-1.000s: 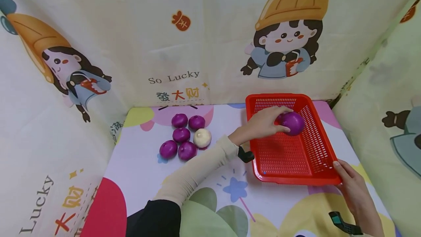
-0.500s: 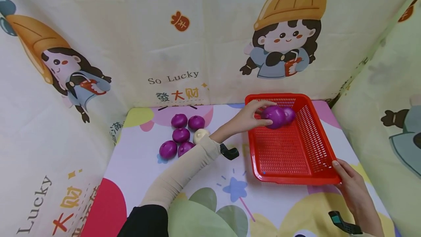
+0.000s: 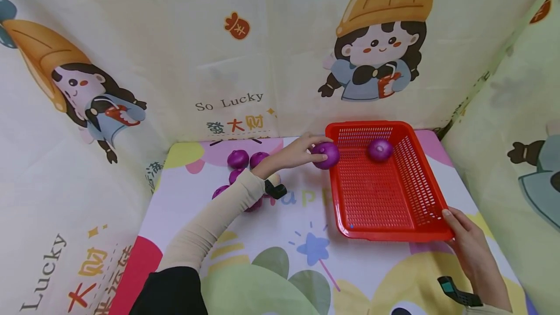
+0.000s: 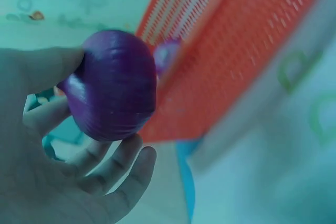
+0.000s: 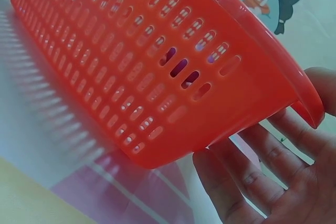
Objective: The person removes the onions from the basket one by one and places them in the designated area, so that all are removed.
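A purple onion (image 3: 326,155) is in my left hand (image 3: 295,153), held between thumb and fingers just outside the left rim of a red plastic basket (image 3: 376,203). Seen from the left wrist, the thumb and fingertips press on the sides of that onion (image 4: 115,85). A second purple onion (image 3: 380,149) lies inside the basket, towards its back. My right hand (image 3: 474,252) grips the basket's front right corner; in the right wrist view its thumb is over the rim and the fingers (image 5: 252,177) lie underneath.
Several purple onions (image 3: 237,159) sit in a group on the left of the table, partly hidden by my left forearm. A pale onion (image 3: 274,179) shows behind that wrist. Printed cloth walls (image 3: 245,72) rise at the back and both sides.
My left hand has moved left with its onion, from over the basket to outside its left rim. The other onion in the basket has come into view. My right hand keeps its grip.
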Motion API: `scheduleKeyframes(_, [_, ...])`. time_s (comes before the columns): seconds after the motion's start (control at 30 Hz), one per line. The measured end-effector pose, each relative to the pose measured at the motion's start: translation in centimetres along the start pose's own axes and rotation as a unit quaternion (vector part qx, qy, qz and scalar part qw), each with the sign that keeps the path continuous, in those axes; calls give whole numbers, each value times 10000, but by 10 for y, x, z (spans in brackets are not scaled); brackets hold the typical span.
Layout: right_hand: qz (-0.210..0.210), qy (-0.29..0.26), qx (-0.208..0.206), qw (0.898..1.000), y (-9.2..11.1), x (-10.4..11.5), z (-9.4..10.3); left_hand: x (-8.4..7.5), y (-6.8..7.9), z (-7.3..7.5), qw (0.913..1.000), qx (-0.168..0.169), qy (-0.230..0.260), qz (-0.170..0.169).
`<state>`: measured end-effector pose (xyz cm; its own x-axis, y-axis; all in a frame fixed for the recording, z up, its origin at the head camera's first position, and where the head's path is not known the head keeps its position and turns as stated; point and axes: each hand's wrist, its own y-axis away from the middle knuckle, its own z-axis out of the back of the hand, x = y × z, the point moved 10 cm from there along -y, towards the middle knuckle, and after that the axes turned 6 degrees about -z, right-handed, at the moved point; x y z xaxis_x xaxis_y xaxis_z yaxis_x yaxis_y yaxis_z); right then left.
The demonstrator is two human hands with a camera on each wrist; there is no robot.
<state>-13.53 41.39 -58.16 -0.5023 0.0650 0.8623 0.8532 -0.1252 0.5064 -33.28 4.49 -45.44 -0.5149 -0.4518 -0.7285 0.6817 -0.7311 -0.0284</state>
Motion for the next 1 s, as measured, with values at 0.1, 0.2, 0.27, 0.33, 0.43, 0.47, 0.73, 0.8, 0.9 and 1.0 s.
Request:
scheduleKeyframes(0.1, [-5,-61,11,10000,0,2,0,14,6,4,9996,171,-218,75])
scheduleKeyframes(0.2, [-17,-152,29,9999,0,3,-1,30,12,6,9979,343,-477,269])
scheduleKeyframes(0.27, [-49,-155,22,9999,0,2,-1,41,17,6,9956,475,-711,374])
scheduleKeyframes(0.33, [-76,-145,4,9999,1,1,-1,51,21,6,9926,598,-945,464])
scheduleKeyframes(0.43, [-79,-89,-15,9999,1,1,-2,64,28,8,9879,727,-1275,508])
scheduleKeyframes(0.47, [-85,-82,-12,9999,1,0,-2,69,29,8,9864,753,-1369,510])
scheduleKeyframes(0.73, [-42,-135,6,9999,0,0,-1,89,33,11,9784,948,-1800,365])
scheduleKeyframes(0.8, [-22,-142,-14,9999,1,0,-1,92,33,10,9766,1000,-1870,355])
scheduleKeyframes(0.9, [-67,-140,-38,9999,1,2,-2,94,32,10,9740,1048,-1973,370])
scheduleKeyframes(1.0, [-156,-140,-51,9998,2,1,-2,94,33,9,9706,1128,-2084,412])
